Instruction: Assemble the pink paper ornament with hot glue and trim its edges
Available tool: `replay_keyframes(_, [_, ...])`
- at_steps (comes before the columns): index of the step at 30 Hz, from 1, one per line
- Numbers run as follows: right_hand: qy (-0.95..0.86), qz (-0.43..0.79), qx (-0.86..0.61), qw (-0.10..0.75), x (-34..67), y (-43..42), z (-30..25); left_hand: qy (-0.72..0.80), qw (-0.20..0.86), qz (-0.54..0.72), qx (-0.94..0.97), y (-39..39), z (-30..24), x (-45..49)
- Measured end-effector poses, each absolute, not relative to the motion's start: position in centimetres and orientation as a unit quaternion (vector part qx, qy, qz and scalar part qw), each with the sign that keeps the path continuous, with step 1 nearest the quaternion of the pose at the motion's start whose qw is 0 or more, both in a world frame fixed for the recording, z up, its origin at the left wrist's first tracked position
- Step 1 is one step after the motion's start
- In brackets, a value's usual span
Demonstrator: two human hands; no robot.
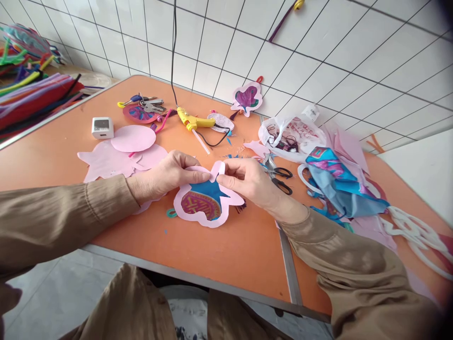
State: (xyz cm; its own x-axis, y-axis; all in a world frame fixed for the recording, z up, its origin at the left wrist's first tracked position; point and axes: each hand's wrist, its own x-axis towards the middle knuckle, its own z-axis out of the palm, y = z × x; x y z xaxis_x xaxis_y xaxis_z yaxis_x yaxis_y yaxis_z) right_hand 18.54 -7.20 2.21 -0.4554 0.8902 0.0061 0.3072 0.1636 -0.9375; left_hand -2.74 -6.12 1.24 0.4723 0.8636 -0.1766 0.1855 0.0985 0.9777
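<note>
Between both hands, a little above the orange table, is a pink paper cutout [226, 217] with a wavy outline, with patterned blue and red fabric [201, 204] in its middle. My left hand [173, 174] pinches its upper left edge between thumb and fingers. At its upper right, my right hand [246, 179] grips a narrow pink flap close to the left thumb. A green ring [171, 213] lies just left of the cutout, and a dark tassel [241, 206] shows at its right. Black-handled scissors [281, 179] rest beside my right hand.
Pink paper shapes [102, 160] and a white charger [102, 127] lie left. Behind the hands rests a yellow glue gun [194, 121], its cord running up the wall. A plastic bag [293, 137] and blue fabric scraps [339, 189] crowd the right. Pipe cleaners [38, 99] lie far left.
</note>
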Motion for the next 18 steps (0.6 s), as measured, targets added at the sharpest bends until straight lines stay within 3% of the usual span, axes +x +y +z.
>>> replay_keyframes(6, [-0.711,0.427,-0.458,0.319,18.25,-7.38,1.74,0.412,0.610,0.264,0.624,-6.04,1.08,-2.67])
replay_keyframes(18, [-0.706,0.447,-0.447,0.320,18.14,-7.55,1.62,0.404,0.590,0.253,0.652,-6.20,1.38,-2.64])
